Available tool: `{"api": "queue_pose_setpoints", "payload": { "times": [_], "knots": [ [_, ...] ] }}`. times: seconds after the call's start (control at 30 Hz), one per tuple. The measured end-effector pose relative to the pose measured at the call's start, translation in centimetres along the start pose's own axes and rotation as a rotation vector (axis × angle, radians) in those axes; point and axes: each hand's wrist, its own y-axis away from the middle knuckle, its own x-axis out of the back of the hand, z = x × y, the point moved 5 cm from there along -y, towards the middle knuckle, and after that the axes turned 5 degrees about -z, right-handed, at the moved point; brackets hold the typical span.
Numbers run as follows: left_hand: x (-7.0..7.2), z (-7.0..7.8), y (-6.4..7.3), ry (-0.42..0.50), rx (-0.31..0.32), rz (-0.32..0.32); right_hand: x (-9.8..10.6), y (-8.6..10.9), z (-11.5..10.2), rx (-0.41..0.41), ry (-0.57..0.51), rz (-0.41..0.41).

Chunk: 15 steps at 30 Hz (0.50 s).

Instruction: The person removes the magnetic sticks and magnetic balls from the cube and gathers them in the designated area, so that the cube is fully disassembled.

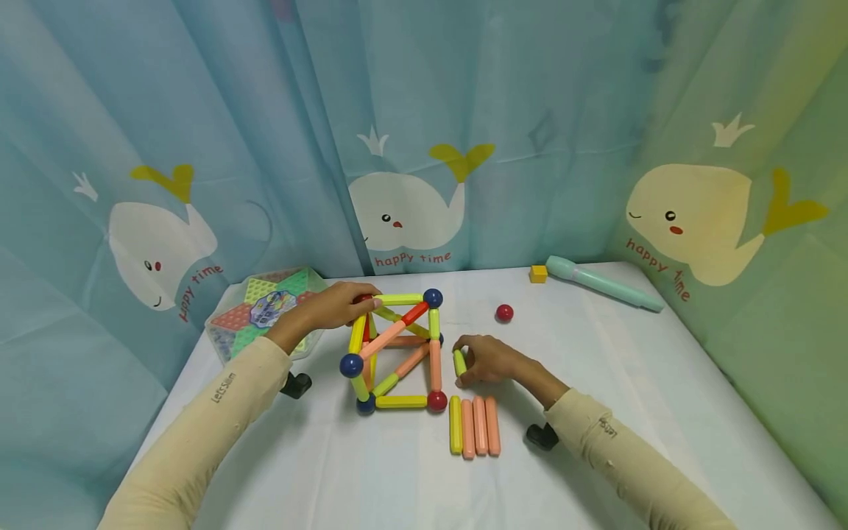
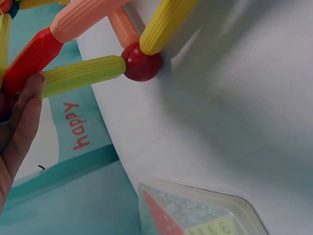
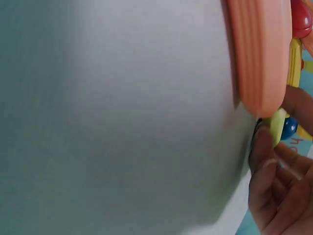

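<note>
A cube-like frame of magnetic sticks and balls (image 1: pixel 401 402) stands on the white table, with yellow, green, red and salmon sticks joined by blue and red balls. My left hand (image 1: pixel 343 304) grips its upper far-left corner. The left wrist view shows those fingers (image 2: pixel 30 105) around a dark red ball (image 2: pixel 6 105), beside a red stick (image 2: pixel 33 58). To the right of the frame, my right hand (image 1: pixel 489 360) pinches a short yellow-green magnetic stick (image 1: pixel 460 362) between thumb and fingers. The right wrist view shows this stick (image 3: pixel 277 126) partly hidden by the fingers.
One yellow and several salmon sticks (image 1: pixel 480 427) lie in a row below my right hand. Farther back are a loose red ball (image 1: pixel 505 313), a yellow cube (image 1: pixel 539 274) and a mint-green tube-like object (image 1: pixel 603 285). A clear patterned box (image 1: pixel 241 318) sits at the left. A curtain (image 1: pixel 530 110) hangs behind.
</note>
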Motion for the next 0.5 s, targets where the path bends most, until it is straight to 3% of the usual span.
{"api": "queue_pose_setpoints", "payload": {
  "times": [0.23,0.5],
  "knots": [
    [-0.06,-0.16,-0.11,-0.001,-0.005,0.004,-0.12,-0.11,0.01,0.059,-0.029,-0.028],
    [-0.10,-0.13,-0.10,-0.008,-0.003,0.012,-0.12,-0.04,-0.23,0.064,-0.028,-0.020]
  ]
}}
